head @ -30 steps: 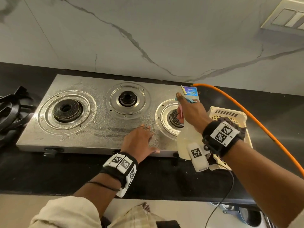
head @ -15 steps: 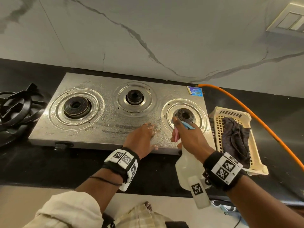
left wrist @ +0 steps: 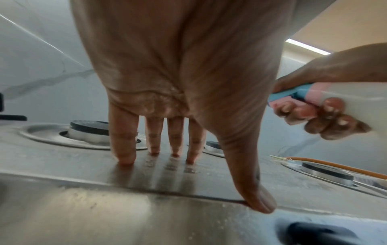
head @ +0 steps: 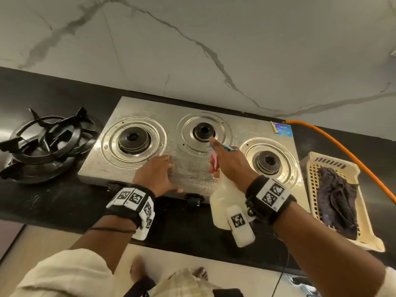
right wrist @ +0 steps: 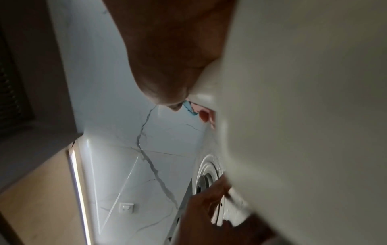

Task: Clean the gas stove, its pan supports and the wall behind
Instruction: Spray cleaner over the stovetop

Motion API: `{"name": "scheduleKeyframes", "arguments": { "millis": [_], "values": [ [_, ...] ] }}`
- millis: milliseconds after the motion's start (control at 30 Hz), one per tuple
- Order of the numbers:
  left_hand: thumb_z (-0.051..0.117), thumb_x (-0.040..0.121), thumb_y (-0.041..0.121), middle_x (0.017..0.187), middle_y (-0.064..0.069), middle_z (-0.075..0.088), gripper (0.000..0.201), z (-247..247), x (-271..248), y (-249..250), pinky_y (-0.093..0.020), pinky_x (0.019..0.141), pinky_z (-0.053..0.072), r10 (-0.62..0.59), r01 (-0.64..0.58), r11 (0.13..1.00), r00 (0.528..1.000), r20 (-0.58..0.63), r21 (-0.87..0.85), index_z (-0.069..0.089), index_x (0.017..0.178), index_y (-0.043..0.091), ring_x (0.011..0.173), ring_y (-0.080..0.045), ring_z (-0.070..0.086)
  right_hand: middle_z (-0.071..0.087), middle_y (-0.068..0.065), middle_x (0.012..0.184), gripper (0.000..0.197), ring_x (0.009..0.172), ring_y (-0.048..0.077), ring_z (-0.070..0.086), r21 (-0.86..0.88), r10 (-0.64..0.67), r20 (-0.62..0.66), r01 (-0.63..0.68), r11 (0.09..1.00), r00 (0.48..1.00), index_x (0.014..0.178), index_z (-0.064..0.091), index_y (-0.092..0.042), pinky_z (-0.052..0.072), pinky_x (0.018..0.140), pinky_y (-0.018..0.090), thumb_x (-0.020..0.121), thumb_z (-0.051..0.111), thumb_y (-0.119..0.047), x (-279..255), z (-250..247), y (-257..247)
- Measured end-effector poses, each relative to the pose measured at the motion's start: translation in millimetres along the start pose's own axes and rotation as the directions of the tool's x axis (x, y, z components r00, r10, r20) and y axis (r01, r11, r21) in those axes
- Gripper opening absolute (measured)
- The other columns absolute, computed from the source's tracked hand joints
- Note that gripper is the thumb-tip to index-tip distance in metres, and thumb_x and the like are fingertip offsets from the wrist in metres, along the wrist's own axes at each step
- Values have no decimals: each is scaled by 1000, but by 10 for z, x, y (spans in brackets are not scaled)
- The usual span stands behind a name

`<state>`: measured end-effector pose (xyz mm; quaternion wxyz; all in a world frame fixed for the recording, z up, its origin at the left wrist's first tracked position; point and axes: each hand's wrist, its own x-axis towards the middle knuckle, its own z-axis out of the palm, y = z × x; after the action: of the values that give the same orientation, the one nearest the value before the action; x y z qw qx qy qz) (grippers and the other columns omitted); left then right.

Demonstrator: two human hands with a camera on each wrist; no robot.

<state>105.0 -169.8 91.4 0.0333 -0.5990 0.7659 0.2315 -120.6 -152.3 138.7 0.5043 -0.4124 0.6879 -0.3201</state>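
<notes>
A steel three-burner gas stove (head: 192,174) lies wet with droplets on the black counter. My left hand (head: 156,174) rests on its front middle with straight fingers (left wrist: 123,149) and the thumb over the front edge. My right hand (head: 231,166) grips a white spray bottle (head: 225,202) with a pink and blue trigger head (left wrist: 301,97); its nozzle points at the middle burner (head: 204,131). The bottle (right wrist: 303,116) fills the right wrist view. The black pan supports (head: 45,144) are stacked left of the stove. The marble wall (head: 192,50) rises behind.
A cream plastic basket (head: 315,163) with a dark cloth (head: 336,198) in it stands right of the stove. An orange gas hose (head: 342,148) runs behind it along the counter. The stove's black knobs (head: 195,199) sit on its front face.
My right hand has carried the spray bottle leftward, from the right burner toward the middle burner. My left hand has stayed on the stove's front. The view has shifted, showing the pan supports more.
</notes>
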Motion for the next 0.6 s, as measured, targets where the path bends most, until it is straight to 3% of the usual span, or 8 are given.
{"name": "scheduleKeyframes", "arguments": {
  "millis": [100,167,267,400,467,600],
  "values": [
    [87,61,68,152,5,50,93,-39,23,-43,-42,112,42,16,-16,1000,1000,-4,11,57,139,26,138,-20,47,79,8,86,60,73,22,75,-48,-23,-27,22,999,999,104,73,-8,63,69,33,102,51,-64,280,186,-216],
    [85,60,72,148,5,52,94,-26,36,-52,-43,110,47,36,-36,999,999,-12,33,58,137,26,135,-19,50,78,8,82,62,67,20,72,-36,-30,-43,28,999,999,103,75,-6,63,71,33,103,51,-63,452,278,-358],
    [83,59,76,147,4,52,97,18,68,-102,-46,109,49,59,-58,997,998,-25,42,57,137,26,134,-19,49,72,9,77,60,65,19,68,7,-5,-95,6,1000,995,97,74,-6,60,64,28,104,52,-61,656,304,-519],
    [82,64,74,155,3,46,95,53,81,-145,-48,113,45,103,-100,994,994,-39,52,55,141,24,142,-21,42,78,18,88,59,69,20,71,83,-3,-167,17,996,986,95,75,-5,59,61,26,105,52,-59,891,212,-579],
    [81,67,72,154,2,47,91,66,85,-168,-47,113,46,135,-132,989,990,-47,60,56,139,22,142,-22,41,78,21,94,54,77,26,72,104,3,-170,15,994,985,99,72,-8,61,72,35,106,51,-58,990,147,-574],
    [78,69,73,144,1,55,85,70,98,-217,-44,108,50,175,-171,983,983,-62,61,59,133,20,138,-22,45,71,13,76,58,76,29,72,77,82,-229,-66,995,970,88,68,-9,58,95,50,105,48,-60,1194,-148,-460]
  ]
}}
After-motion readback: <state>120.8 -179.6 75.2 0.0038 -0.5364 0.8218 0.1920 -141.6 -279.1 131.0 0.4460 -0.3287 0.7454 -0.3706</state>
